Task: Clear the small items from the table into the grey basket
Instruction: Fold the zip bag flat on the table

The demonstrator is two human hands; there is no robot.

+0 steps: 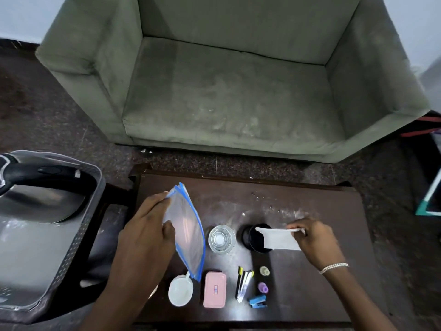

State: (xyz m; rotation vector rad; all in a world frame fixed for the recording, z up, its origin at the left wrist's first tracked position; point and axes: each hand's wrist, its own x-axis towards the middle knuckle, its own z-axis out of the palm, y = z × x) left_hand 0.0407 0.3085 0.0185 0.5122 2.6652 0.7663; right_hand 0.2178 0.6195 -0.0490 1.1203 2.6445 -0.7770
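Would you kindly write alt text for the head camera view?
Over a dark wooden table, the left hand lifts a clear blue-edged zip bag while the right hand holds a white folded cloth above a black cup. A grey basket sits left; a green sofa stands beyond.

One zip bag (185, 231) between the left fingers, one white paper (280, 238) pinched by the right fingers; beside them one glass (221, 239), one black cup (254, 238); nearer, one pink box (214, 289), one stapler (257, 301), one white lid (180, 291), several pens (243, 284)
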